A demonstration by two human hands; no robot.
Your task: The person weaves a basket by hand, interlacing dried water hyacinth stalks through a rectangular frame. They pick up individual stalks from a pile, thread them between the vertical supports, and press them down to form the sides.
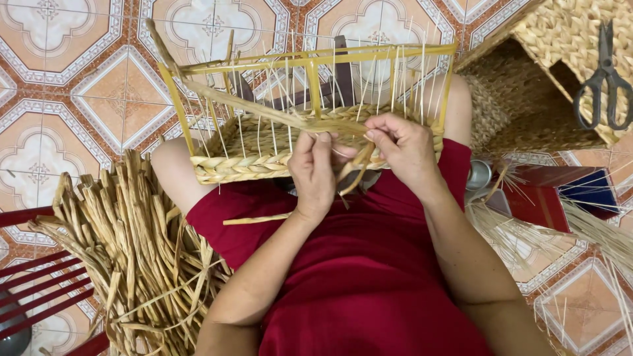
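Basket (pixel 237 165), half woven, rests on the person's lap over a red skirt (pixel 369 277), its yellow frame (pixel 315 59) and thin upright stakes (pixel 264 99) standing above a few finished braided rows. Left hand (pixel 314 173) has its fingers (pixel 323 146) pinched on a flat straw strand (pixel 264 109) at the front wall; right hand (pixel 403 146) has its fingers curled round the same strand just beside it, with loose ends hanging below between the two hands.

What could go wrong, as I judge it: the strand looks dry and twisted, so a sharp pull could split or snap it at the bend. The thin stakes could bend or slip out of line if the strand is forced between them, leaving an uneven row. The basket only rests on the knees and could tip forward if one hand lets go.

Floor (pixel 79 72) is patterned tile in orange, white and brown. A heap of straw (pixel 138 257) lies at the left beside a red slatted seat (pixel 39 283). At upper right a finished woven piece (pixel 567 39) carries scissors (pixel 605 79), well apart from the hands; pale fibres (pixel 593 231) and a small grey pot (pixel 479 174) lie at the right.
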